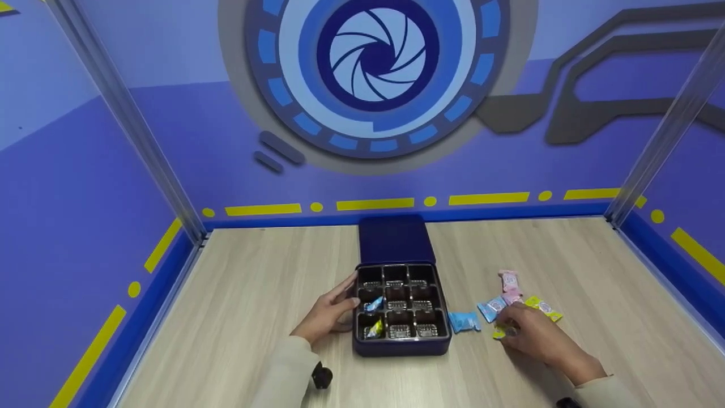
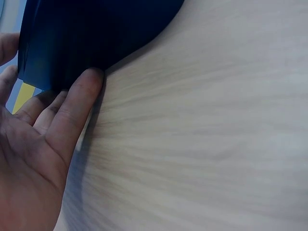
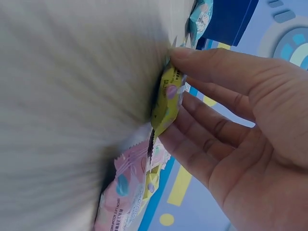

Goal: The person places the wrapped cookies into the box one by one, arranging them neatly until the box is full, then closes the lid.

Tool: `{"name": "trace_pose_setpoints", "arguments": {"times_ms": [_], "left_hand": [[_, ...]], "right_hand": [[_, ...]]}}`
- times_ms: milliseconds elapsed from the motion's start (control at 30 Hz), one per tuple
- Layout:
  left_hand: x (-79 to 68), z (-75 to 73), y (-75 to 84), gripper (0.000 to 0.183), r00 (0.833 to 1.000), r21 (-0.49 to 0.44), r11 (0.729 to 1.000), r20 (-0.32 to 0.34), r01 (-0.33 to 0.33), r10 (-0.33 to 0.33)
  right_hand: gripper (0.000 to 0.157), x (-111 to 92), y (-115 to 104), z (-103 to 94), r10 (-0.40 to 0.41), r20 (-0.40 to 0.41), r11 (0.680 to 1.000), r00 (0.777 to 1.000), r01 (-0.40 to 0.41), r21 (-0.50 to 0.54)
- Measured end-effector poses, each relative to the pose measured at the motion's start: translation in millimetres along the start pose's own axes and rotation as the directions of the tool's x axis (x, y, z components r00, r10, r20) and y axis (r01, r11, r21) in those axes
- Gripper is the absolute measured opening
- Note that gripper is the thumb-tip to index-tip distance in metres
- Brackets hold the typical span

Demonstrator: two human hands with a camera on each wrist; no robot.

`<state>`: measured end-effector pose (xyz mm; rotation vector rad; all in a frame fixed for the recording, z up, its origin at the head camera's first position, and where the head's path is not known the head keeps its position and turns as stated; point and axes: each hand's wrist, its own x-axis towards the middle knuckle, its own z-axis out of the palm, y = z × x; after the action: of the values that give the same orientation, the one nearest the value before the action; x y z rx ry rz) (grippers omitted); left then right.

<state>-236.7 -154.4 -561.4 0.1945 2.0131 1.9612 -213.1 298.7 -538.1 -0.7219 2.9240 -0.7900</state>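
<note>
A dark blue tin box stands on the wooden table, its black tray divided into several compartments. One blue wrapped candy sits in the left compartment of the middle row, and a yellow one in the front left compartment. My left hand rests against the box's left side, fingers extended along the wall in the left wrist view. Right of the box, my right hand pinches a yellow wrapped candy between thumb and fingers, close over the table.
The box's lid lies back behind it. Around my right hand are a blue candy, pink candies and another yellow candy. A blue candy lies beside the box's right wall. Panels enclose the table.
</note>
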Motion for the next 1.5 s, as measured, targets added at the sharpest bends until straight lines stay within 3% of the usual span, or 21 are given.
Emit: {"name": "trace_pose_setpoints", "arguments": {"times_ms": [300, 700, 967, 1200, 1500], "left_hand": [[0.6, 0.0, -1.3, 0.069, 1.000, 0.022, 1.000, -0.010, 0.005, -0.005], [0.4, 0.1, 0.1, 0.069, 1.000, 0.017, 1.000, -0.006, 0.008, -0.008], [0.8, -0.9, -0.9, 0.069, 1.000, 0.016, 1.000, 0.002, 0.001, -0.001], [-1.1, 1.6, 1.5, 0.068, 1.000, 0.036, 0.999, -0.006, 0.000, 0.000], [-1.0, 1.8, 0.3, 0.066, 1.000, 0.026, 1.000, -0.013, 0.001, -0.001]], "right_hand": [[0.031, -3.5, -0.7, 3.6, -0.024, -0.030, 0.999, 0.999, 0.023, -0.040], [0.047, -7.0, -7.2, 4.8, 0.091, 0.033, 0.995, 0.995, -0.090, -0.032], [0.034, -7.3, -5.3, 7.6, 0.079, -0.012, 0.997, 0.997, -0.079, 0.020], [0.029, -9.6, -0.8, 6.1, 0.018, -0.068, 0.994, 0.998, -0.010, 0.112], [0.028, -11.8, 3.3, 3.8, 0.076, -0.080, 0.985, 0.994, -0.063, 0.158]]}}
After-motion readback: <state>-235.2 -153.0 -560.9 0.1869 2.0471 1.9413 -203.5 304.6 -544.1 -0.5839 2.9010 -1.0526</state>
